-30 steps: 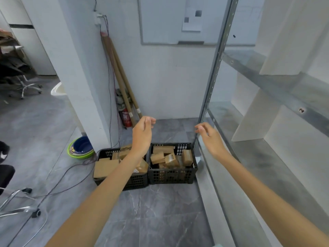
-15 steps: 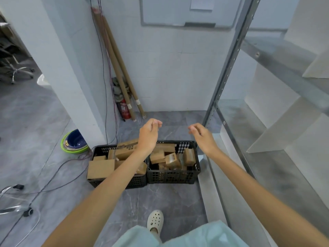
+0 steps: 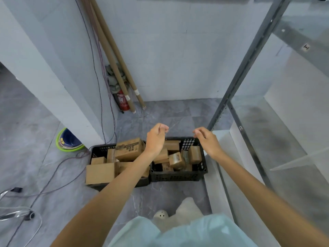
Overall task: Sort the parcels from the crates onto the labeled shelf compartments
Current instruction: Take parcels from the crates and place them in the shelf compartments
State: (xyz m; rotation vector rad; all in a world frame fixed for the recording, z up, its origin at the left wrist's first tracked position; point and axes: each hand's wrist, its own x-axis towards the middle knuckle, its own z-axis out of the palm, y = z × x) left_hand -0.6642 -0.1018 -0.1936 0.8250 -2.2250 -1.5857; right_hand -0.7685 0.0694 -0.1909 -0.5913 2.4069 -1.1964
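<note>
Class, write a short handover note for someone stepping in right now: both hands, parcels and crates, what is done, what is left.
Left hand: empty, fingers loosely curled, over the crates.
Right hand: the same.
Two black crates sit side by side on the floor: left crate and right crate, both holding cardboard parcels.
Shelf to the right: no parcel visible on it.
Done: nothing shelved in view.
Left: pick and sort every parcel.

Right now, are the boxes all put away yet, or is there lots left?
Nothing looks done yet: none of the parcels sits on the parts of the shelf in view. The left hand and right hand are empty, reaching over the black crates. Both crates are heaped with parcels, so all the sorting is left.
</note>
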